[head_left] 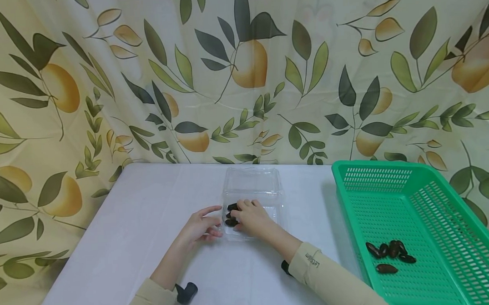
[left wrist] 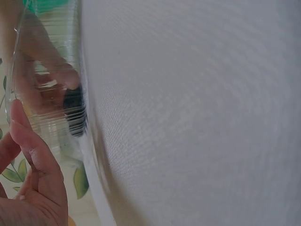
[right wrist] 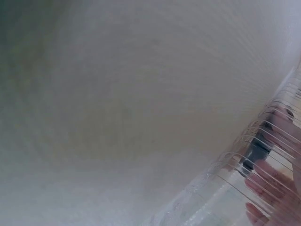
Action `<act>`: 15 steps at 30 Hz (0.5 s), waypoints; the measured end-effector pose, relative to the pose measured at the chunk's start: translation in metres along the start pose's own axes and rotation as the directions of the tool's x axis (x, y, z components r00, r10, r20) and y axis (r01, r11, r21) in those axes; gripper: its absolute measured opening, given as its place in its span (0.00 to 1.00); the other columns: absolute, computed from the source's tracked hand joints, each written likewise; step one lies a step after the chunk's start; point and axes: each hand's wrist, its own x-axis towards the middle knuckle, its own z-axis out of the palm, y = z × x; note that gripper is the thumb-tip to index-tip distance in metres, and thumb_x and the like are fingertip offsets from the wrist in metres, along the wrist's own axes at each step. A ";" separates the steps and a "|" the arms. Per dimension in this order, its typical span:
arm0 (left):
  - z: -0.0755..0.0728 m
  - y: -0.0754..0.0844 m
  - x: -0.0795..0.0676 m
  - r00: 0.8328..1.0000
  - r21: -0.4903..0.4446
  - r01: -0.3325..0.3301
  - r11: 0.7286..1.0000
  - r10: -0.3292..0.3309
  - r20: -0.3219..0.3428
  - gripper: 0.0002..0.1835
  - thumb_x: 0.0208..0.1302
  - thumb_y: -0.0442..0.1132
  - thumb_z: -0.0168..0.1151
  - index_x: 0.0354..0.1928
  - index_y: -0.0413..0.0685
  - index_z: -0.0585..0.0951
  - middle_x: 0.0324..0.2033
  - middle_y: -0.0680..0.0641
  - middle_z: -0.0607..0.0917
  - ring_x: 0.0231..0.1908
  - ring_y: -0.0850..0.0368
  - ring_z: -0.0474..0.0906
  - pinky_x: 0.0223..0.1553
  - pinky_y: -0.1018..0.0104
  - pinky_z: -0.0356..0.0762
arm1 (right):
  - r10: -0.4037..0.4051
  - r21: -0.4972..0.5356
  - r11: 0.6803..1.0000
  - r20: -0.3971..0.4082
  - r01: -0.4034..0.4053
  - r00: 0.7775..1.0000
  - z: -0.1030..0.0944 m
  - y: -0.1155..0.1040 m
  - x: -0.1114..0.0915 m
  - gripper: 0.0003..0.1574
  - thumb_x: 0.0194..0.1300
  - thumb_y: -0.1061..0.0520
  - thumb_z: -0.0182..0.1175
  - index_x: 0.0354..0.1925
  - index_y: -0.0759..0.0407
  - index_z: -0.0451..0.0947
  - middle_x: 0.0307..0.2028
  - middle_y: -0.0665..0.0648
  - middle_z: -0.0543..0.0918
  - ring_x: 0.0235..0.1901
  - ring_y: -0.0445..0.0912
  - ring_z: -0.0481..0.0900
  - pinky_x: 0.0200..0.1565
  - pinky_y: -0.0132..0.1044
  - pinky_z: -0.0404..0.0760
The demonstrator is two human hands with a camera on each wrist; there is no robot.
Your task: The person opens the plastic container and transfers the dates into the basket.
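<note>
the left hand, fingers loose, is at the left side of the clear box, perhaps steadying it; the right hand reaches inside to dark pieces, whether pinching any unclear

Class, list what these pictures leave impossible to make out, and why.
Head: number of dark pieces in the clear container, partly covered by the right hand.
Head: near end of the green basket, cut off by bottom edge.
Left wrist: dark pieces' outlines, blurred by the container's ribbed wall.
</note>
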 end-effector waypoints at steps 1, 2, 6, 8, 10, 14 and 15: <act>0.000 0.000 0.000 1.000 0.000 0.000 1.000 0.000 -0.001 0.25 0.59 0.34 0.55 0.61 0.51 0.70 0.32 0.44 0.79 0.20 0.59 0.80 0.21 0.71 0.76 | -0.001 -0.001 1.000 -0.001 0.001 1.000 0.000 0.000 0.000 0.18 0.50 0.43 0.65 0.38 0.48 0.79 0.37 0.52 0.74 0.39 0.47 0.72 0.41 0.41 0.69; 0.000 0.000 0.000 1.000 0.000 0.001 1.000 -0.001 -0.002 0.25 0.59 0.34 0.55 0.61 0.51 0.70 0.31 0.44 0.79 0.20 0.59 0.80 0.21 0.71 0.76 | -0.002 0.000 1.000 -0.003 0.002 1.000 0.001 0.000 0.000 0.17 0.51 0.43 0.65 0.38 0.48 0.79 0.37 0.52 0.74 0.39 0.47 0.72 0.41 0.41 0.70; 0.000 0.000 0.000 1.000 -0.003 0.000 1.000 0.000 -0.003 0.25 0.59 0.34 0.55 0.61 0.51 0.70 0.31 0.45 0.79 0.20 0.59 0.80 0.21 0.71 0.76 | -0.007 -0.003 1.000 -0.026 0.007 1.000 0.001 -0.001 0.000 0.14 0.52 0.46 0.65 0.37 0.47 0.79 0.37 0.52 0.74 0.38 0.47 0.73 0.41 0.40 0.70; 0.000 0.000 -0.001 1.000 -0.004 -0.001 1.000 0.001 -0.002 0.25 0.59 0.34 0.55 0.61 0.51 0.70 0.31 0.45 0.79 0.19 0.59 0.80 0.21 0.71 0.76 | -0.012 -0.002 1.000 -0.037 0.012 0.999 0.001 -0.001 0.000 0.13 0.52 0.47 0.65 0.37 0.47 0.79 0.36 0.52 0.74 0.38 0.47 0.73 0.41 0.40 0.70; 0.000 0.000 -0.001 1.000 -0.007 0.003 1.000 -0.003 -0.002 0.25 0.59 0.34 0.55 0.61 0.51 0.70 0.31 0.45 0.79 0.19 0.59 0.80 0.21 0.71 0.76 | -0.017 -0.003 1.000 -0.048 0.017 0.999 0.002 0.000 0.000 0.12 0.53 0.48 0.65 0.36 0.48 0.79 0.36 0.51 0.74 0.38 0.47 0.72 0.41 0.40 0.70; 0.000 0.000 0.000 1.000 -0.007 0.002 1.000 -0.002 -0.001 0.25 0.60 0.34 0.55 0.61 0.51 0.70 0.32 0.44 0.79 0.19 0.59 0.80 0.21 0.71 0.76 | -0.012 0.006 1.000 -0.059 0.013 0.998 0.001 0.001 0.000 0.11 0.54 0.49 0.64 0.36 0.49 0.78 0.34 0.51 0.73 0.36 0.47 0.72 0.40 0.40 0.69; 0.000 -0.001 0.000 1.000 -0.007 0.002 1.000 -0.002 -0.002 0.25 0.60 0.34 0.55 0.61 0.51 0.70 0.32 0.44 0.79 0.19 0.59 0.80 0.21 0.70 0.76 | -0.007 0.011 1.000 -0.061 0.008 0.998 0.001 0.002 0.000 0.11 0.54 0.49 0.64 0.36 0.49 0.78 0.33 0.51 0.72 0.36 0.46 0.72 0.40 0.39 0.69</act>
